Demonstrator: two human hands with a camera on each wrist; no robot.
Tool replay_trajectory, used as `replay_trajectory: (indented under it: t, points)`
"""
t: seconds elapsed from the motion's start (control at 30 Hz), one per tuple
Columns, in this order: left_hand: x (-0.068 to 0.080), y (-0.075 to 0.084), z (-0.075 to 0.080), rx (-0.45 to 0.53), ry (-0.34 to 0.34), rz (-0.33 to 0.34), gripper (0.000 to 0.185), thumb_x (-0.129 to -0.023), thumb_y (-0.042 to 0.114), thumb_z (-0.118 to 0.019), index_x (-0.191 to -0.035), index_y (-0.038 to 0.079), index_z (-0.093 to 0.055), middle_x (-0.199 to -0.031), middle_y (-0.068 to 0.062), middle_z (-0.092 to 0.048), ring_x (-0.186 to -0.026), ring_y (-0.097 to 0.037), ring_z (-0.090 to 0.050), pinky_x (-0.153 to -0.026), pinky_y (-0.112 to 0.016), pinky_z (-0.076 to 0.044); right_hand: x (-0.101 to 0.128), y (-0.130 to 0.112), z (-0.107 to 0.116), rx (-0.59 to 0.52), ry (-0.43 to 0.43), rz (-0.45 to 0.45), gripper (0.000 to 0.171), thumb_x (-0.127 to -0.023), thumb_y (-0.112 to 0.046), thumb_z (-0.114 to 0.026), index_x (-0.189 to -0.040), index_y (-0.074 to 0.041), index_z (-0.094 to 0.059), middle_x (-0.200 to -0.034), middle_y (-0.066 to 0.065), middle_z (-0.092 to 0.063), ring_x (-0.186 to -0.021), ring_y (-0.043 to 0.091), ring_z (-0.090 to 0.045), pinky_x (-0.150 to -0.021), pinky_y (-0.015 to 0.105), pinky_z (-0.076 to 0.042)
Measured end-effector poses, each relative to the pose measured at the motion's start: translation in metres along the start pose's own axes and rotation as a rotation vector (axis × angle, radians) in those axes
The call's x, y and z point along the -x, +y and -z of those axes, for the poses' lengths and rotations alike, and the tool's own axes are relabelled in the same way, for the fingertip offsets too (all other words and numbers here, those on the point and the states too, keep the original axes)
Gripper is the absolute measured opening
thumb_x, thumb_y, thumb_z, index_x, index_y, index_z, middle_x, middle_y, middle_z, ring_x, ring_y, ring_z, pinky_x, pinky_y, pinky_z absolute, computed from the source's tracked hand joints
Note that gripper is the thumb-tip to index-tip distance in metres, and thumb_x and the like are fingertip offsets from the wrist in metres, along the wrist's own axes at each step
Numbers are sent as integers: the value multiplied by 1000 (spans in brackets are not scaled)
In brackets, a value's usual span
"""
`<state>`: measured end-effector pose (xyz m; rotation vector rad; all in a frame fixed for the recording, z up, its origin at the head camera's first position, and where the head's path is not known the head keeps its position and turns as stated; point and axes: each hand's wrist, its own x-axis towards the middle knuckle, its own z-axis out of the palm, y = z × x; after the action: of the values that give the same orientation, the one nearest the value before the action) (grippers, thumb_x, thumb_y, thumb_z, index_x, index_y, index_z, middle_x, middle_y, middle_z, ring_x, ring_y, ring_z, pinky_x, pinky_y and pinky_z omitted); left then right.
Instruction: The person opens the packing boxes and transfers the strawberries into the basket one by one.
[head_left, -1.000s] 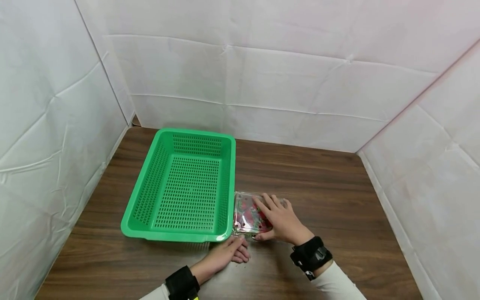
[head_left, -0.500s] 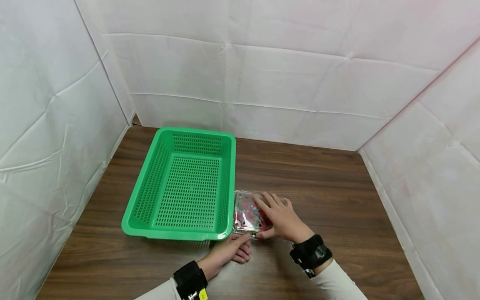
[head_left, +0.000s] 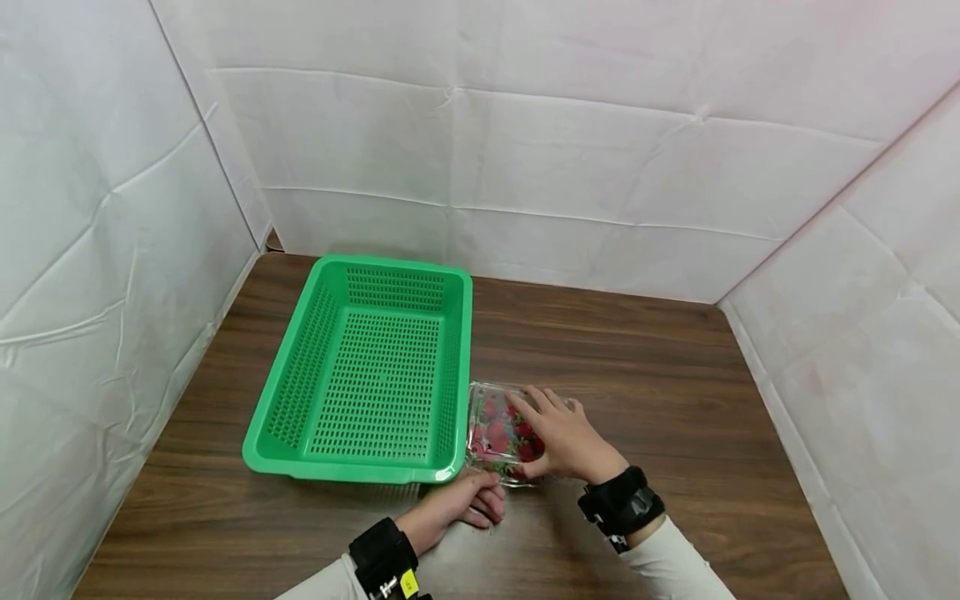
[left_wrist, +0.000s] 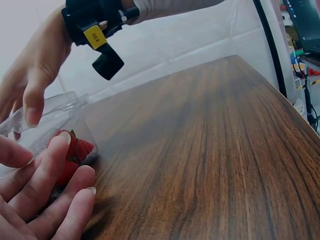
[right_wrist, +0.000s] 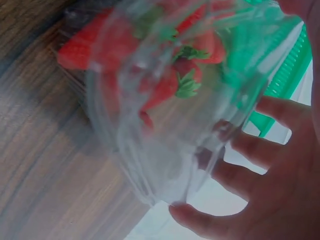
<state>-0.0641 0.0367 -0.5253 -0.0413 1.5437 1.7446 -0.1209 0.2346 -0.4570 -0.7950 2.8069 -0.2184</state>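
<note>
A clear plastic clamshell box [head_left: 491, 429] of red strawberries [right_wrist: 165, 82] lies on the table, right beside a green basket [head_left: 255, 446]. My right hand [head_left: 566, 437] spans its lid from the right, gripping it with the thumb at the front edge and the fingers towards the far side. The lid appears raised a little at the front. At the front left corner, my left hand [head_left: 461, 504] has its thumb on the box's rim and the index finger against the front wall, pinching the edge. Its other fingers [left_wrist: 72, 215] are loosely curled. The right palm covers part of the box.
The basket's perforated floor shows, and its near right corner hangs close over my left hand. Brown wooden table [head_left: 637, 375] extends to the right. White sheet walls [head_left: 585, 150] enclose the back and sides.
The lid's front edge has come up slightly with my right thumb, and the strawberries show more plainly. My left hand has shifted slightly right along the box's front.
</note>
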Motion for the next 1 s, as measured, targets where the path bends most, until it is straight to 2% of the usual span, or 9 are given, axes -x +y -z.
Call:
replay_trajectory:
  t: [0.33,0.57,0.77,1.0]
  points:
    - [-1,0,1,-18,3,1,36,-101,27,-45,-95,-1,-66,-65,8,-64,-66,-6,-63,-62,-25,-53,-4,0,12,-60,-103,-10,98,-74,-43,-81,-153,-16,-30,-153,21,-34,-139,44,-34,-100,72,-28]
    - [-2,-1,2,-7,15,-5,34,-101,26,-48,-91,-1,-66,-63,8,-64,-64,-6,-63,-61,-24,-52,-5,4,21,-161,-142,-43,88,-78,-28,-78,-152,-18,-33,-154,18,-34,-136,40,-40,-100,74,-27]
    - [0,0,1,-7,21,-18,34,-100,26,-48,-92,-1,-67,-63,8,-65,-65,-6,-64,-63,-25,-53,-5,4,22,-162,-158,-42,89,-78,-29,-78,-153,-19,-32,-155,19,-31,-140,40,-35,-102,74,-25]
    - [2,1,1,7,17,-15,34,-100,26,-48,-94,-1,-67,-64,8,-65,-66,-6,-64,-66,-26,-54,-2,7,23,-156,-143,11,90,-80,-35,-78,-153,-14,-30,-158,18,-27,-144,43,-25,-103,74,-21]
